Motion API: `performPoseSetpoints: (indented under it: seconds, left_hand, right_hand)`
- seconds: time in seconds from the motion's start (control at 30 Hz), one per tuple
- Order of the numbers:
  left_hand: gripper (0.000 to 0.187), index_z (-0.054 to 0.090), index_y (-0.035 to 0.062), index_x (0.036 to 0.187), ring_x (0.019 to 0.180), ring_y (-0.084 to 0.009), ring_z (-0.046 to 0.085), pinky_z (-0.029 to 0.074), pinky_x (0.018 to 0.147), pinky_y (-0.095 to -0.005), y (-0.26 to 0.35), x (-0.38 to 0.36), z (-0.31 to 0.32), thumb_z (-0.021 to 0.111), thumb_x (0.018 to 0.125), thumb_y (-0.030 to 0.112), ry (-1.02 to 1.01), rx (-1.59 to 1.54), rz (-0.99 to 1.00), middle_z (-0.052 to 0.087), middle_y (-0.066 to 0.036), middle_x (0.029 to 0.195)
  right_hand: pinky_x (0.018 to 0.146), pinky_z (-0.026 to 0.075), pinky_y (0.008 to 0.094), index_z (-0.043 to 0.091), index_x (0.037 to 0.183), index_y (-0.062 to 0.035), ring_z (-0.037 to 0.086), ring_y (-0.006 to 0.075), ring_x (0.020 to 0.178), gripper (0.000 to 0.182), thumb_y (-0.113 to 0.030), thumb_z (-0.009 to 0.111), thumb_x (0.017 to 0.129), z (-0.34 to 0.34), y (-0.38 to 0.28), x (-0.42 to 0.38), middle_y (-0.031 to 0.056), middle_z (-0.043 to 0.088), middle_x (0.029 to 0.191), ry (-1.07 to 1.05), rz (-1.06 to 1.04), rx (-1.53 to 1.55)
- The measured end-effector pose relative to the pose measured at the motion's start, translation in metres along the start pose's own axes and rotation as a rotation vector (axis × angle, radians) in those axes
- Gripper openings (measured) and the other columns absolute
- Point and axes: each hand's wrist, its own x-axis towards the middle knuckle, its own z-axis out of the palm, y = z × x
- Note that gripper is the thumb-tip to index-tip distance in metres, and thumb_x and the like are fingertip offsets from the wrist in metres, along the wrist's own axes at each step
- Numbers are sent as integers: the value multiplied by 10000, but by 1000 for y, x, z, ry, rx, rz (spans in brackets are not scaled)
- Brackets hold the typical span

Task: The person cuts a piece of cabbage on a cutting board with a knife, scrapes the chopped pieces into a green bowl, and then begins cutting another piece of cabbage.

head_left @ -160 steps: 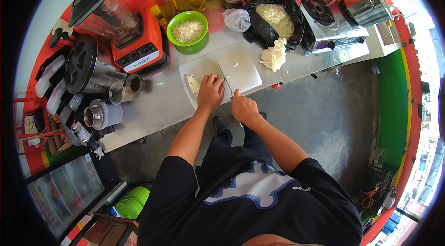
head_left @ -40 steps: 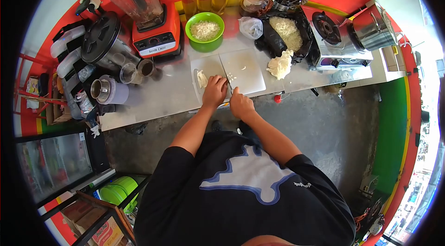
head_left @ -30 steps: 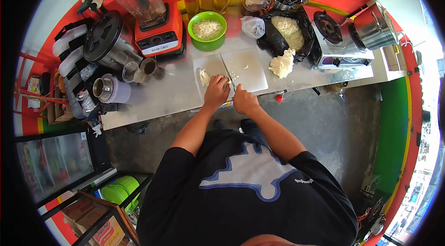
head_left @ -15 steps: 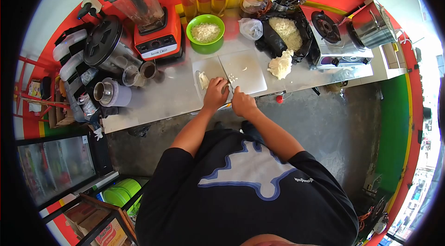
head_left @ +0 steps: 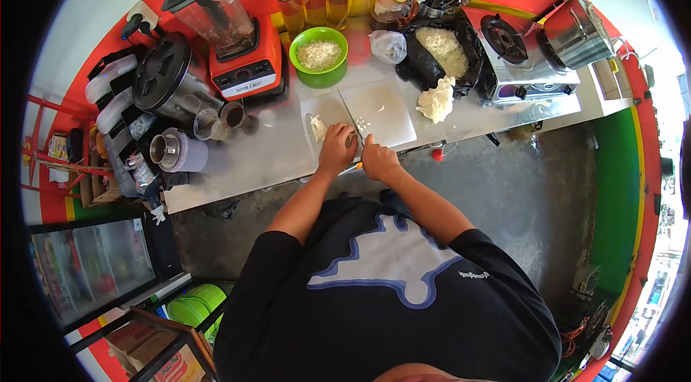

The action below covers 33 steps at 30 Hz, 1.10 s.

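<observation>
A knife (head_left: 351, 111) lies across a white cutting board (head_left: 392, 119), its handle in my closed right hand (head_left: 378, 160). My left hand (head_left: 337, 148) is on the board just left of the blade, fingers pressed together; what they hold, if anything, is hidden. Pale pieces (head_left: 317, 127) lie to the left of that hand, and small chopped bits (head_left: 363, 124) sit right of the blade. Behind the board stands a green bowl (head_left: 319, 78) holding pale chopped food (head_left: 318, 55).
A red blender (head_left: 248, 73) stands at back left beside a lidded container (head_left: 164, 73). Right of the board are a crumpled pale lump (head_left: 436, 100), a black bag (head_left: 425, 65) of pale food and a stove (head_left: 529, 87). Pump bottles (head_left: 314, 2) line the wall.
The camera view has shifted slightly. Both hands stay at nearly the same place on the board, with the knife still in my right hand.
</observation>
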Motion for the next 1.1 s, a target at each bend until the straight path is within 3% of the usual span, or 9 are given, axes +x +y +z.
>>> performPoseSetpoints:
  seconds: [0.07,0.17,0.3,0.37,0.5,0.8,0.87,0.93,1.1]
  left_hand:
    - [219,641,15,1018,1020,-353,569,475,900,-429,0,-2,-1,702,817,79,-5,-3,9,625,-138,1058]
    - [198,649,10,999,1019,-351,568,473,902,-428,3,-1,-3,699,821,80,-17,-6,8,623,-136,1052]
    - [188,655,9,1004,1029,-347,567,473,908,-421,1,-1,-2,693,839,89,-16,-21,-2,616,-130,1044]
    - [189,656,8,1012,1036,-344,566,473,911,-419,1,-1,-2,691,845,91,-23,-16,-8,614,-127,1044]
    - [195,660,12,1028,1049,-330,565,476,914,-416,-1,-2,-2,689,854,95,-18,4,-1,608,-116,1060]
    - [188,679,34,1061,1053,-308,557,483,929,-405,-2,-4,-1,675,887,105,-27,28,31,609,-97,1078]
    - [191,675,32,1063,1050,-311,554,480,930,-407,-2,-1,-3,675,887,108,-23,18,22,606,-99,1076]
    - [194,670,30,1064,1047,-314,551,477,932,-408,0,1,-3,676,888,112,-35,8,16,603,-102,1074]
    - [210,647,26,1079,1043,-328,552,466,927,-427,-3,8,0,668,893,121,-121,45,-7,596,-115,1079]
  right_hand:
    - [885,551,500,424,1155,28,694,449,1012,299,-172,534,960,3,3,7,301,698,1036,-12,-7,-3]
    - [906,558,473,446,1154,34,704,425,1026,317,-102,582,902,-4,3,9,295,702,1051,-13,1,1]
    - [912,551,477,442,1170,46,691,444,1046,322,-121,563,924,-6,9,2,314,692,1069,-46,4,43]
    - [890,523,543,415,1176,56,670,501,1003,388,-282,520,1017,-5,15,1,330,687,1020,-60,-42,79]
    - [894,503,569,418,1169,72,654,520,1003,412,-303,505,1023,3,39,-2,355,673,1000,-94,-122,125]
    - [855,477,617,423,1175,32,632,558,941,385,-311,502,1018,-5,80,-18,380,655,978,69,19,156]
    - [853,504,606,421,1171,10,649,530,965,389,-330,516,1007,-4,87,-14,346,670,1001,98,40,143]
    - [829,503,613,420,1164,11,647,535,946,371,-308,522,1006,-4,90,-13,348,668,981,226,68,202]
    - [791,508,617,428,1149,15,651,541,888,344,-286,518,1009,-3,74,-17,351,666,934,262,-91,275]
